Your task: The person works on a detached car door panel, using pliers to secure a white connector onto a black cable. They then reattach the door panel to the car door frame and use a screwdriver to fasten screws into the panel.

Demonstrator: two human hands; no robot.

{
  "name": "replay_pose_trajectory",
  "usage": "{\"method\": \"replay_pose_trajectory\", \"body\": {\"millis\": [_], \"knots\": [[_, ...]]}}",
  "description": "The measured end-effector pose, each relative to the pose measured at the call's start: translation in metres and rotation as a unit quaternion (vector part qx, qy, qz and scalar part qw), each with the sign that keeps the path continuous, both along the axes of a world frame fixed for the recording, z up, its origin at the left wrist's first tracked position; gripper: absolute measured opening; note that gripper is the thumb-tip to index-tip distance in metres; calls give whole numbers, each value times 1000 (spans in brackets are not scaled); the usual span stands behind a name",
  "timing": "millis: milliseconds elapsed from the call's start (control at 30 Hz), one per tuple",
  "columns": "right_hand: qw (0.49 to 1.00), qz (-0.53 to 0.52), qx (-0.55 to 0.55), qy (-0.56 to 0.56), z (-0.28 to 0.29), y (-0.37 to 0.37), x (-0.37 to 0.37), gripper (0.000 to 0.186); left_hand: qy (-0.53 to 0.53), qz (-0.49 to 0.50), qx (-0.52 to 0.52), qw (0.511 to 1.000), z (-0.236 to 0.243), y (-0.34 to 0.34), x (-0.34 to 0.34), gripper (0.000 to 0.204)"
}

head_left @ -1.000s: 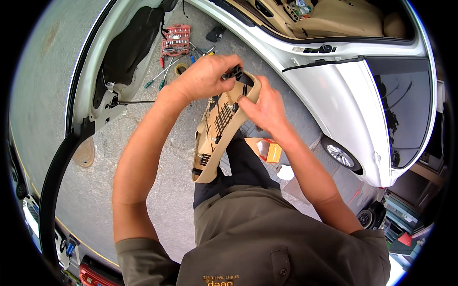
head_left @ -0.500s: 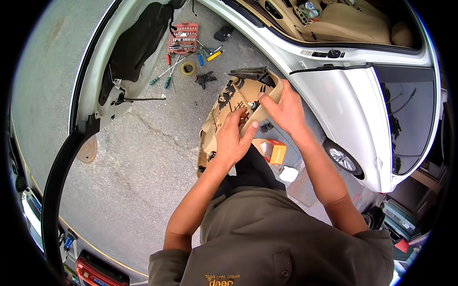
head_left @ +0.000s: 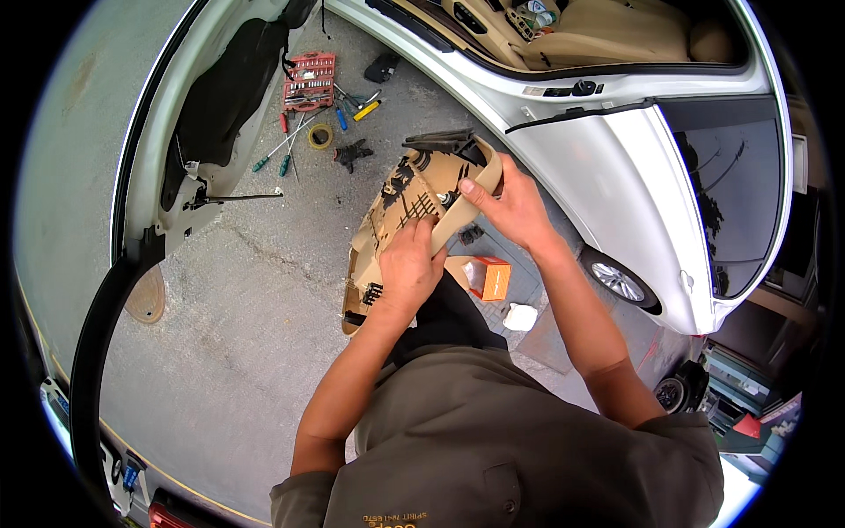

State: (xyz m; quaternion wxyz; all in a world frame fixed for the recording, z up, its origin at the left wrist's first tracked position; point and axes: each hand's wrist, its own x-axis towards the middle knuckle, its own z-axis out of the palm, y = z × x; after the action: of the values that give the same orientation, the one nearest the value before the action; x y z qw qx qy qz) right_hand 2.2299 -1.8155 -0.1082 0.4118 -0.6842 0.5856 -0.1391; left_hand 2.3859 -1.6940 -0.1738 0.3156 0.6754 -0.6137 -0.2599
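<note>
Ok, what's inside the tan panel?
Inside the tan panel are a dark grid and a black ribbed piece near its lower end. The left hand covers part of the interior; what lies beneath it cannot be seen.

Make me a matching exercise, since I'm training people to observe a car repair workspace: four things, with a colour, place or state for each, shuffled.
Things:
1. Beige panel
2. Tool case
3. Tape roll
4. Box

Descriptions:
A. Yellow, ring-shaped
B. Orange, near the person's legs
C. Held at its edge by the right hand
D. Red, lying open

Pairs: 1-C, 2-D, 3-A, 4-B
</note>
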Motion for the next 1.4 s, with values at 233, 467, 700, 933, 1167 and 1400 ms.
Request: {"method": "replay_pose_trajectory", "body": {"millis": [233,467,700,933,1167,1400], "knots": [[999,-15,-13,-33,0,8,-10,69,-6,-10,11,1000,3,3,-5,42],[988,0,53,-148,-7,17,-19,62,-1,-4,27,1000,12,22,13,34],[971,-16,177,-159,-24,28,-26,54,26,95,47,994,27,71,68,27],[961,-35,230,-147,-59,15,-29,54,-19,43,35,998,25,54,111,30],[939,-99,285,-162,-92,-39,-44,55,-55,0,55,997,61,73,103,36],[893,-58,423,-141,-132,-90,-14,65,-124,-35,156,979,61,20,66,30]]}}
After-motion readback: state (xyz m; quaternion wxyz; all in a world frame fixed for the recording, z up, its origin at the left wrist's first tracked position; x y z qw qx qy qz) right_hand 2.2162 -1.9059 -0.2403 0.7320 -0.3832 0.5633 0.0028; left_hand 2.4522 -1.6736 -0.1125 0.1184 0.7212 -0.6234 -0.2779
